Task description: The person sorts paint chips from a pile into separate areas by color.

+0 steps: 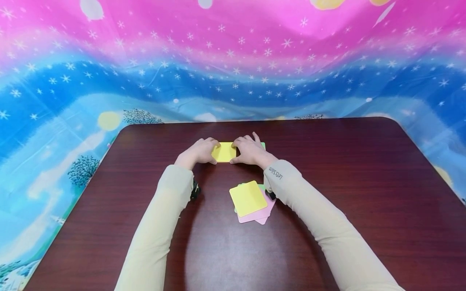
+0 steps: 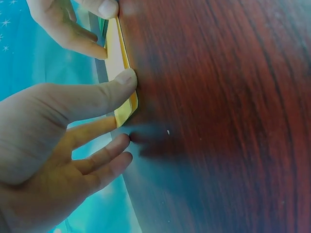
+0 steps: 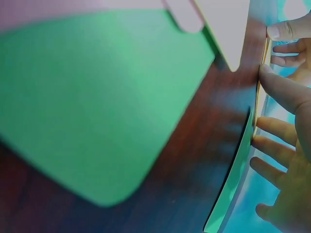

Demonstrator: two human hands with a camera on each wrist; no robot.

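A yellow paper sheet lies flat on the dark wooden table, and both hands rest on it. My left hand covers its left edge. In the left wrist view its thumb presses the sheet's near edge while the other fingers stay fairly straight. My right hand covers the right edge; its thumb touches the yellow edge. A green sheet shows just under the right hand, and its edge appears in the right wrist view.
A small pile of sheets lies nearer me between the forearms, with yellow on top, pink below and green underneath. A bright pink and blue starry cloth hangs around the table's far and side edges.
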